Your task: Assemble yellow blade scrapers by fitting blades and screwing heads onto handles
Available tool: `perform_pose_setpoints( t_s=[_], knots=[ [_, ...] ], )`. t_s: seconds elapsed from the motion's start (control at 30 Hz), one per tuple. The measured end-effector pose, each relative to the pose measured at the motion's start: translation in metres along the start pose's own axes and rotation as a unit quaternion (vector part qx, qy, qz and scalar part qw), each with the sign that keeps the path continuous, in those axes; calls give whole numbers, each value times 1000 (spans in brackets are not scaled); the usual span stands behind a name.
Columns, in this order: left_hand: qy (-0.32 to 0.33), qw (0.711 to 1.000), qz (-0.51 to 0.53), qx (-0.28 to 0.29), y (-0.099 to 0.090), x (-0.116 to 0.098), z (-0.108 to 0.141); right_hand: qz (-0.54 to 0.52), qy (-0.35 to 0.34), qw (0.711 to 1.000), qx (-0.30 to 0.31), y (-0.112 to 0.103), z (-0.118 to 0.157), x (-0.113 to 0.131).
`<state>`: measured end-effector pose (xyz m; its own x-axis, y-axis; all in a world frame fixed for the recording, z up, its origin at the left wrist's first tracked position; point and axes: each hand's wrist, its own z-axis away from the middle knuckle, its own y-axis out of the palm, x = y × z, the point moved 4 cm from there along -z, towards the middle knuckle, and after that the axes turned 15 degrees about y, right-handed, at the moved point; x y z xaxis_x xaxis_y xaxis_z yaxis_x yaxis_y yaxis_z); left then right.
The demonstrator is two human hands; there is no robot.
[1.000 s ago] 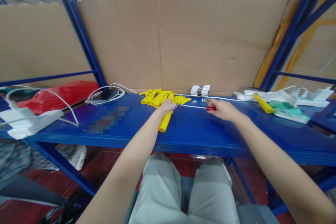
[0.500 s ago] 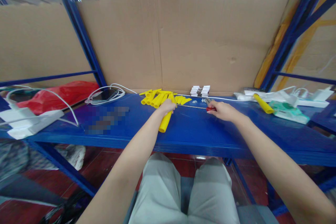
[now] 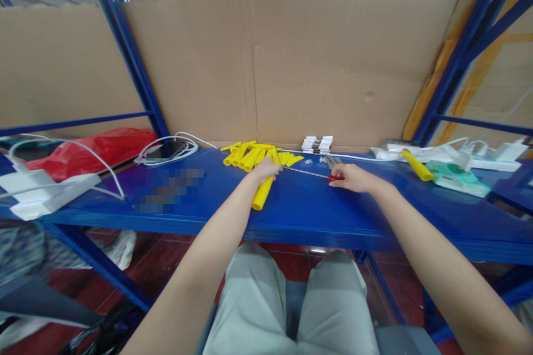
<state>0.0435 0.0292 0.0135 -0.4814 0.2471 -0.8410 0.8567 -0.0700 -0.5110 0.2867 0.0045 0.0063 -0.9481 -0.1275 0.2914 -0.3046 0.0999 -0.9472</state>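
My left hand [image 3: 265,169] is closed round a long yellow tube [image 3: 261,195], which lies slanted with its wide open end toward me. In my right hand [image 3: 353,176] is a screwdriver [image 3: 310,172], gripped by its red handle. Its thin metal shaft points left, and the tip meets the tube's side beside my left fingers. Just behind the left hand lie several yellow tubes [image 3: 245,158] in a pile, with smaller yellow pointed pieces [image 3: 289,158] beside them. Long metal pieces [image 3: 332,161] lie right behind my right fingers, close to tiny silvery parts [image 3: 308,161].
A stack of white pieces [image 3: 317,145] stands against the cardboard wall [image 3: 333,66]. Coiled white cable [image 3: 179,150], a red bag [image 3: 97,150] and a power strip [image 3: 54,194] are left. At right lie another yellow tube [image 3: 417,166] and a green-white packet [image 3: 456,178]. Blue posts frame the bench [image 3: 200,205].
My right hand has turned slightly and sunk a little with the screwdriver, so its shaft slopes more and the metal pieces behind show better. My left hand and the tube stay put.
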Motion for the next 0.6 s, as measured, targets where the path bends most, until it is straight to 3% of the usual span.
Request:
perform_pose_setpoints(
  t_s=[0.27, 0.6],
  knots=[
    [30, 999, -9, 13, 0, -5, 2, 12, 4, 1000, 11, 2, -2, -9],
    [36, 999, -31, 23, 1, 0, -3, 38, 77, 996, 16, -1, 0, -11]
  ],
)
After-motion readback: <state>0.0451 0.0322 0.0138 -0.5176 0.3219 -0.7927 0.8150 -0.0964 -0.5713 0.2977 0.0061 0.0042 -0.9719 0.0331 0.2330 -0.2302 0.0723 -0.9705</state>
